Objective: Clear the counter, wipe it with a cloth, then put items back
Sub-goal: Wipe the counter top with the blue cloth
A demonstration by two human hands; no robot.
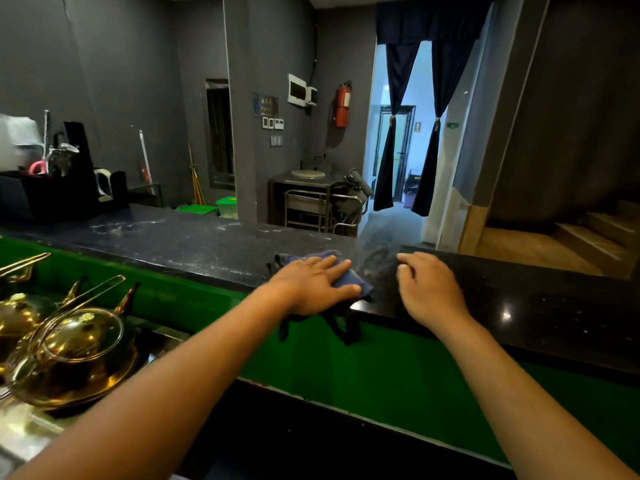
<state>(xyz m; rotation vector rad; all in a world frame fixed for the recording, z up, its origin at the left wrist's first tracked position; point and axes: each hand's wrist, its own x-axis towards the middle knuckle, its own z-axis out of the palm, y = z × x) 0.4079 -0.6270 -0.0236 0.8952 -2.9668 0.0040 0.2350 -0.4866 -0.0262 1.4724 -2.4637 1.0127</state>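
The room is dim, with matte grey walls, a red fire extinguisher (343, 105) mounted on the far wall, and dark blue curtains (412, 126) tied back at a lit doorway. Across the foreground runs the bench (194, 244), a long slab of dark speckled stone with a polished, reflective finish at the right and pale dusty streaks at the left; its near face is a smooth green panel. Below it at the left, on a steel surface, stand brass-coloured kettles (69, 355) with rounded bodies, glass lids and thin wire handles. The cloth (360, 285) is blue, soft and crumpled, lying flat on the bench top at its near edge, with dark ragged ends hanging down over the green panel. The left hand (311, 285) lies palm down directly on the cloth, fingers straight and spread, pressing rather than gripping; most of the cloth is covered by it, showing only beyond the fingertips and at the thumb side. The right hand (429, 289) rests on bare stone just beside the cloth, to its right, apart from it, fingers loosely bent and holding nothing. The cloth's long axis cannot be told with certainty; its visible part extends along the bench edge, left to right.
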